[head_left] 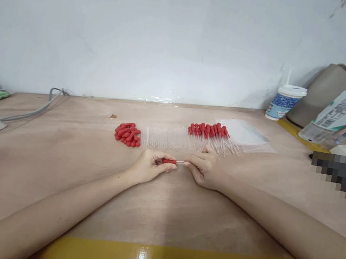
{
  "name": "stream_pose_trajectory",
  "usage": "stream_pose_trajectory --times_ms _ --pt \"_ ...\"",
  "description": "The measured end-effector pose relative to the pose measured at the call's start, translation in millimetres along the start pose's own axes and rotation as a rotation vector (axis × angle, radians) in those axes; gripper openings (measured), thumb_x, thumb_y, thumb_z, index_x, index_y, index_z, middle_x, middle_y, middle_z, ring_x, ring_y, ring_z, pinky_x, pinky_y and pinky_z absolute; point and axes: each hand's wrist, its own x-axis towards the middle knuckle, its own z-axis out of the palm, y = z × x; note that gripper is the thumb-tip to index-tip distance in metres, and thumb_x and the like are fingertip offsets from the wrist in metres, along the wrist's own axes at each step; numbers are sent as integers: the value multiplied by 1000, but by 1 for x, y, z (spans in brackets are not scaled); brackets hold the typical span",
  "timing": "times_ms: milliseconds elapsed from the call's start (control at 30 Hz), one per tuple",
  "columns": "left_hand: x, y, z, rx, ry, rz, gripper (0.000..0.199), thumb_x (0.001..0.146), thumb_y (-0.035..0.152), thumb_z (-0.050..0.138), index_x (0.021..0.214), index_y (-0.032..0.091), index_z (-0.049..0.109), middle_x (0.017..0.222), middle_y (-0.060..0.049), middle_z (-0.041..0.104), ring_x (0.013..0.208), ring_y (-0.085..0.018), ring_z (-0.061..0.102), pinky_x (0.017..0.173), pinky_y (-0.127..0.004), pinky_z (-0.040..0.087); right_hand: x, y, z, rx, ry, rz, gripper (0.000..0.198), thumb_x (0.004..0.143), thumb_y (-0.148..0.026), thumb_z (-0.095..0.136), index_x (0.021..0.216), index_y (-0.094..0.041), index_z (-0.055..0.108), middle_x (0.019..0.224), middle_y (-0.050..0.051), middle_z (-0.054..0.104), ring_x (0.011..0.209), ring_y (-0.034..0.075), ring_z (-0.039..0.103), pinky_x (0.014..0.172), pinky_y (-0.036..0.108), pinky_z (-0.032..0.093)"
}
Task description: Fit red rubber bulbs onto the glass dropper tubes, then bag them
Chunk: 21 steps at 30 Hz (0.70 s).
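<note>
The left hand [150, 169] pinches a red bulb [169, 161], and the right hand [206, 170] grips a clear tube [180, 162] lined up end to end with it, over the table [59, 142]. Joining the two seems the step in hand; it likely calls for a straight, steady push. Beyond lie loose bulbs [128, 134], bare tubes [165, 137] and bulb-topped tubes [207, 130].

red bulb [169, 161] | sideways, partly hidden | clear tube [180, 162] (slender) | aligned, at bulb's right

Hands [148, 169] and forearms [82, 202] are bare — the left forearm lightly speckled.
</note>
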Motion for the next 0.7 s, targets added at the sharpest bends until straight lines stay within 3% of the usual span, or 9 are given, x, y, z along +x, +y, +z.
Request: stream_pose_trajectory --times_ms 167,467,600,700 --pt "0 1 0 69 26 25 21 70 28 66 83 13 69 77 -6 70 63 -14 62 56 -23 50 6 -8 -4 6 -101 44 26 88 -22 37 77 -15 60 63 2 61 52 11 41 63 29 24" --pt "2 -1 2 88 40 18 25 73 33 63 87 13 68 83 -7 69 69 -16 63 65 -27 51 12 -10 -10 7 -253 182 30 90 -25 36 70 -16 57 67 3 62 58 12 49 66 29 26" --pt "3 -4 -1 169 99 -10 34 72 35 63 99 15 63 80 -5 66 60 -12 58 58 -25 49 14 -8 -18 4 -307 215 22 88 -24 39 79 -17 59 77 5 64 71 16 54 68 29 30" --pt "5 -10 -6 193 128 -40 37 73 35 62 104 16 59 79 -3 61 56 -9 51 53 -22 45 14 1 -23 117 -296 383 18 86 -20 41 82 -17 58 79 5 64 73 15 56 66 26 35"
